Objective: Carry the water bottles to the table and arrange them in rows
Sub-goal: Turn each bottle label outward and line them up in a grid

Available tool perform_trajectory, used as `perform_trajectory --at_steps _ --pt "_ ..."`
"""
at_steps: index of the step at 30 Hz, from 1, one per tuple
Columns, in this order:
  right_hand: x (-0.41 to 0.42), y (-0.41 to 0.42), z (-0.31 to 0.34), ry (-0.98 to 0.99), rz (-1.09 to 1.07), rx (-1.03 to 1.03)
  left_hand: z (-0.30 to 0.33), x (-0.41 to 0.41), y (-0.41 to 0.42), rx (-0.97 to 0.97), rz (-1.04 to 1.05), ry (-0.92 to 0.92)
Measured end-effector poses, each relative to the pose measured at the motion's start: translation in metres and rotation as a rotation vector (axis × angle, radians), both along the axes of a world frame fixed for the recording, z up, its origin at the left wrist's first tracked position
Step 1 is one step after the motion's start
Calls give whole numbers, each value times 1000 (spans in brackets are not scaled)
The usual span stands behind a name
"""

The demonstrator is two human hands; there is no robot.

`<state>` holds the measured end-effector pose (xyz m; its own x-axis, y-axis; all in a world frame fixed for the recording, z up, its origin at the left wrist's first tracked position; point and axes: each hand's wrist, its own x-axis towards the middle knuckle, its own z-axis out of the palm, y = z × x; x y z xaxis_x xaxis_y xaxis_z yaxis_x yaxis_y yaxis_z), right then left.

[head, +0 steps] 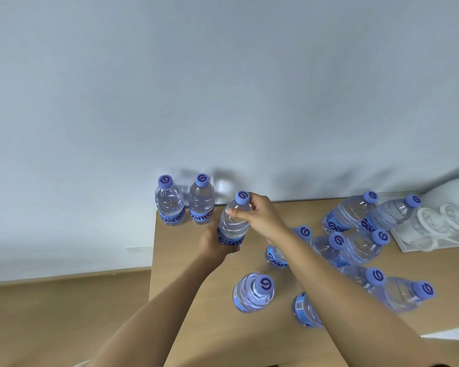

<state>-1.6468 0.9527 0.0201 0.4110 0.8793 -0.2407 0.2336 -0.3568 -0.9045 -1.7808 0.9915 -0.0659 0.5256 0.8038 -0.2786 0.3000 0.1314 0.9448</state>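
Both my hands hold one clear water bottle (233, 223) with a blue cap and blue label, a little right of the table's far left corner. My left hand (214, 245) grips its labelled base. My right hand (260, 217) pinches its neck just under the cap. Two bottles, one (169, 201) at the corner and one (201, 200) beside it, stand upright at the far edge. Several more bottles stand scattered to the right, among them one (253, 292) near me and one (349, 211) at the back.
The wooden table (186, 282) ends at a left edge close to the bottles, with wooden floor (64, 313) beyond it. A white moulded tray (440, 223) lies at the far right. A pale wall rises behind the table.
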Motion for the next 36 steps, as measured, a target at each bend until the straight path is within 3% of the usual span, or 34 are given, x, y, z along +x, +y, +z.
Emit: perform_trajectory --at_steps 13,22,28,36 --pt "16 23 -23 -89 18 0 -32 30 12 36 236 146" --pt "11 42 -33 -179 -5 65 -44 51 14 -115 543 201" --pt "15 53 -39 -264 -27 75 -44 57 20 -215 652 173" --pt "19 64 -44 -237 -88 108 -44 73 31 -315 760 165"
